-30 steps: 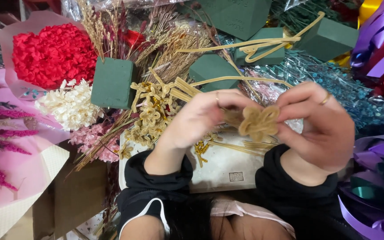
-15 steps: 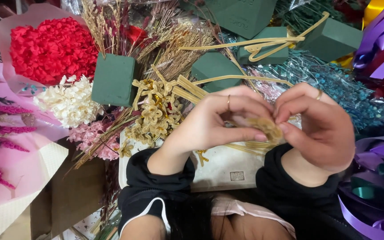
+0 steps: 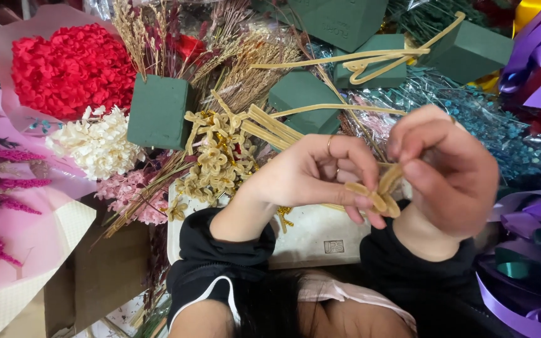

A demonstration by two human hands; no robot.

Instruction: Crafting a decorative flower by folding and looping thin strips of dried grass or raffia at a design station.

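Above white block (image 3: 308, 235): both hands' fingers (image 3: 361, 200) pinch tan strip (image 3: 380, 194).

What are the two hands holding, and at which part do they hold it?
Both hands hold one small looped piece of tan cord. The left hand pinches its lower loops between thumb and fingertips; the right hand grips its upper loop with the fingertips.

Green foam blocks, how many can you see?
5: one dark green foam block beside white flowers, one centre, one top middle, two upper right. Others may be hidden.
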